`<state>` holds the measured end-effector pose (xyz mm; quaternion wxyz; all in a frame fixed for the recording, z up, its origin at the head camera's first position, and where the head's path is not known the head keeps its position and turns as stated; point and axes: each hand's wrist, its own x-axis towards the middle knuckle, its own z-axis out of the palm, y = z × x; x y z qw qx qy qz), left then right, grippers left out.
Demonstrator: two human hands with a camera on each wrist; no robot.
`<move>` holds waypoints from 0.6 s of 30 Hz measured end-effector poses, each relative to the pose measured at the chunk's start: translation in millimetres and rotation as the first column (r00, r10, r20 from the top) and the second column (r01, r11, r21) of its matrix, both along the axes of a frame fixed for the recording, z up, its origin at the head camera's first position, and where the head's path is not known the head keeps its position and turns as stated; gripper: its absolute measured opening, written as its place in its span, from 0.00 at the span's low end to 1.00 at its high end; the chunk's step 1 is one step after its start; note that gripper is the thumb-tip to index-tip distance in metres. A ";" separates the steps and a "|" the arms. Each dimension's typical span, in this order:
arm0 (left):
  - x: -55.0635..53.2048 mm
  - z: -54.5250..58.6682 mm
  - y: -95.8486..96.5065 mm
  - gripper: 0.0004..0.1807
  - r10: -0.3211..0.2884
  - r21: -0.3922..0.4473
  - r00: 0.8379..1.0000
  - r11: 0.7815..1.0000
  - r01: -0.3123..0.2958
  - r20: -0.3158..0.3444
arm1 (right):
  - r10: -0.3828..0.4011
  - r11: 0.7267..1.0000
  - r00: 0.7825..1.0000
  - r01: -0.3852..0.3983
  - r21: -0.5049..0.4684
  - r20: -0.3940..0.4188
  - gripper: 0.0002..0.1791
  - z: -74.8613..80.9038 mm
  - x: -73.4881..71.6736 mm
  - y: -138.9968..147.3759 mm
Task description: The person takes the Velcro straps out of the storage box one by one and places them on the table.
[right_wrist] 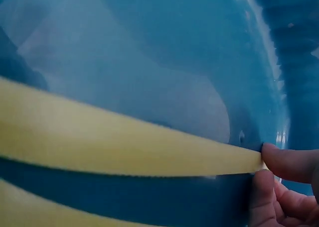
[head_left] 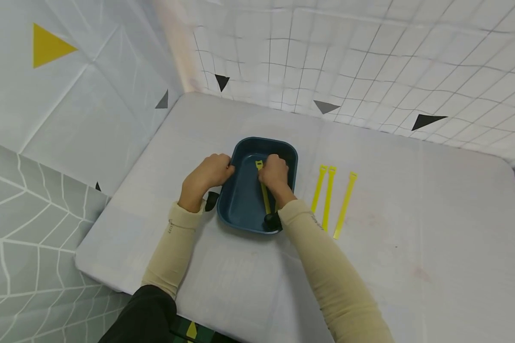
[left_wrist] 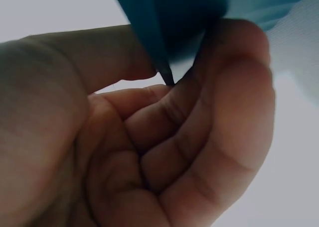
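left hand (head_left: 207, 174) grips the blue tray (head_left: 242, 195) by its rim, from here seemingly to steady it; right hand (head_left: 275, 173) pinches one yellow strap (right_wrist: 124, 142) inside, apparently for alignment.

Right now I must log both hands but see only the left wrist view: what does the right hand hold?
Observer: The right hand pinches a yellow strap.
Operator: I see the left hand on something blue; what is it?
Observer: It is the left wall of a blue tray, seen from the person's side.
Operator: Are there straps outside it?
Observer: Yes, three more yellow straps lie on the white table, to the right of the tray.
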<state>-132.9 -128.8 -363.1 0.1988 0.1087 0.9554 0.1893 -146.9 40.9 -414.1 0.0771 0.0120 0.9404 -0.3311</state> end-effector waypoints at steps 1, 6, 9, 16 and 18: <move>0.2 0.1 0.1 0.13 -0.001 -0.002 1.000 1.000 0.001 0.001 | 0.007 1.000 1.000 -0.007 0.015 -0.002 0.20 -0.1 0.0 -0.6; -0.8 0.3 0.3 0.13 -0.008 -0.005 1.000 1.000 0.008 -0.001 | 0.036 0.997 0.999 -0.036 0.070 -0.001 0.08 1.0 -0.4 -2.6; -1.8 0.2 0.2 0.13 -0.008 -0.004 1.000 1.000 0.008 0.003 | 0.031 0.998 0.999 -0.032 0.047 0.009 0.11 2.1 0.6 -1.9; -1.4 0.3 0.3 0.13 0.000 -0.008 1.000 1.000 0.000 0.015 | 0.006 0.987 0.996 0.008 -0.160 0.086 0.29 -1.9 0.5 3.5; -1.1 0.4 0.4 0.13 0.002 -0.012 1.000 1.000 -0.002 0.018 | 0.002 0.973 0.995 0.022 -0.229 0.103 0.30 -3.1 0.3 4.6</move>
